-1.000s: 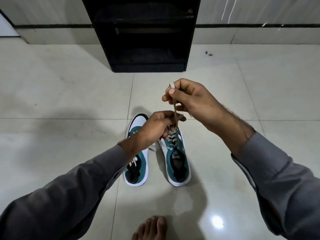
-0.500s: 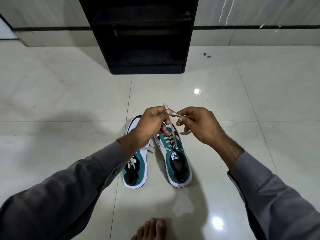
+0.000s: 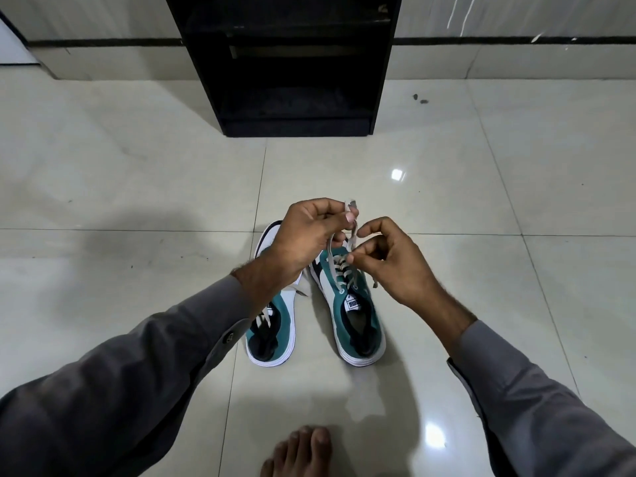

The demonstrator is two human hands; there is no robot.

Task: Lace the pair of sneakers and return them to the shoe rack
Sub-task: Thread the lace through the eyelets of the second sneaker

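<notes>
Two teal and white sneakers stand side by side on the tiled floor, toes pointing away from me. The right sneaker has a pale lace threaded through its eyelets. My left hand pinches one lace end, held up above the toe. My right hand pinches the other strand just beside it, over the eyelets. The left sneaker is partly hidden under my left wrist, with a loose lace across it.
A black shoe rack with open shelves stands against the far wall, straight ahead. My bare foot rests on the floor near the bottom edge. Glossy cream tiles spread on both sides.
My right hand came down from high above the shoe to the eyelets. My left hand rose and took a lace end; both hands now meet over the right sneaker.
</notes>
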